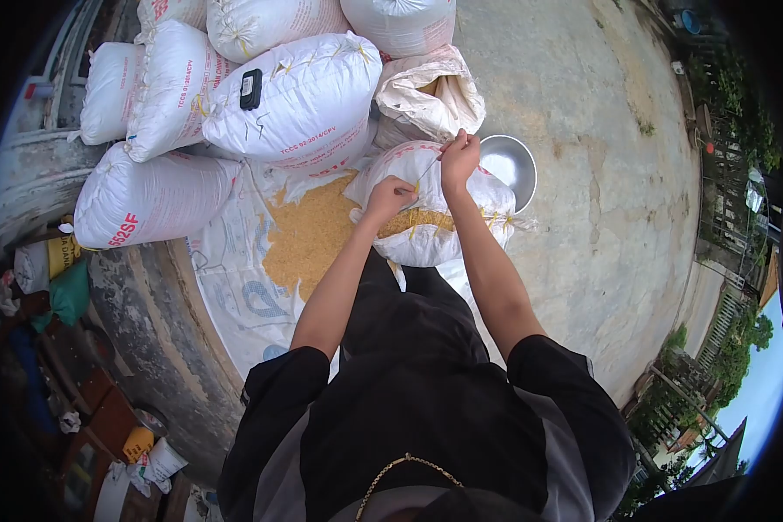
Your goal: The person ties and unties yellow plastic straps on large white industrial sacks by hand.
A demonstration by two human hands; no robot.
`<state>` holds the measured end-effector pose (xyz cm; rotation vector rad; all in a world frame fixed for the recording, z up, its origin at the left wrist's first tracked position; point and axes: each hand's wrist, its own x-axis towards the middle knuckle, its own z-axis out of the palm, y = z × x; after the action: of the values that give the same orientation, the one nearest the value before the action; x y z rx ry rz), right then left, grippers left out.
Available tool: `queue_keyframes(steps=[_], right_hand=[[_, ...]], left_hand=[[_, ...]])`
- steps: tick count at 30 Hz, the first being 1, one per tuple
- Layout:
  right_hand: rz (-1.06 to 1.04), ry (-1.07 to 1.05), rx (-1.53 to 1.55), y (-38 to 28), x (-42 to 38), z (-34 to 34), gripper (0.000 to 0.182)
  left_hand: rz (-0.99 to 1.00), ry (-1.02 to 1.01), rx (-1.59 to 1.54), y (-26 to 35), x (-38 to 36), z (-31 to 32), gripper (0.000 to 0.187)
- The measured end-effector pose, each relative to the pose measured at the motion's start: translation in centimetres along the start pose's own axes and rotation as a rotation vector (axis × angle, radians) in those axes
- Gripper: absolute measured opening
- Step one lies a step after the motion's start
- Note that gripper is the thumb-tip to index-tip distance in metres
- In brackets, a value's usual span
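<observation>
Mid-frame, our left hand (390,197) grips the sack (426,204) mouth, our right hand (459,157) pinches its string (426,170); upper-left bags (291,100) read "TCCS 02:2014/CPV" and "SF".

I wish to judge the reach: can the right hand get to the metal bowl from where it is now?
Probably yes. The right hand is raised over the sack, pinching a string, and the metal bowl lies just beside it on the ground, with nothing between them. The hand would first have to let go of the string.
</observation>
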<state>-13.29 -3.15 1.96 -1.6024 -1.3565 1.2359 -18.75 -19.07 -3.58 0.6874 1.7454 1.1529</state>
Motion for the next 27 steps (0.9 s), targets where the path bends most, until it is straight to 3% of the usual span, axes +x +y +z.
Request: queue_keyframes(steps=[2,6,11,13,16,17,20,24,27], right_hand=[[-0.237,-0.082,-0.207,-1.4,-0.5,-0.1,0.027],[-0.305,-0.101,-0.249,-1.5,-0.8,0.5,0.025],[-0.145,-0.234,-0.073,-2.9,-0.8,0.3,0.023],[-0.133,-0.28,-0.048,-2.2,-0.2,-0.1,0.022],[-0.068,-0.437,0.031,-0.3,0.7,-0.8,0.021],[-0.016,-0.548,0.081,0.5,1.1,-1.1,0.022],[0.115,-0.623,0.082,-0.3,0.7,-2.0,0.024],[0.16,-0.579,0.189,-0.5,0.1,-2.1,0.027],[0.082,-0.43,0.142,0.3,-0.3,-2.0,0.028]], left_hand=[[0.089,0.001,0.019,0.3,-0.2,-0.1,0.022],[0.008,0.098,0.199,3.4,-1.1,-0.1,0.02],[0.009,0.198,0.289,4.7,-1.6,0.9,0.017],[0.101,0.283,0.319,4.4,-1.6,1.3,0.017],[-0.016,0.217,0.232,4.2,-1.6,0.8,0.017],[-0.015,0.212,0.234,3.9,-1.6,0.5,0.017],[0.037,0.159,0.078,2.4,-1.4,-0.3,0.017],[0.015,0.162,-0.072,1.6,-1.4,-0.1,0.015],[-0.028,0.147,-0.141,1.2,-1.0,0.2,0.017]])
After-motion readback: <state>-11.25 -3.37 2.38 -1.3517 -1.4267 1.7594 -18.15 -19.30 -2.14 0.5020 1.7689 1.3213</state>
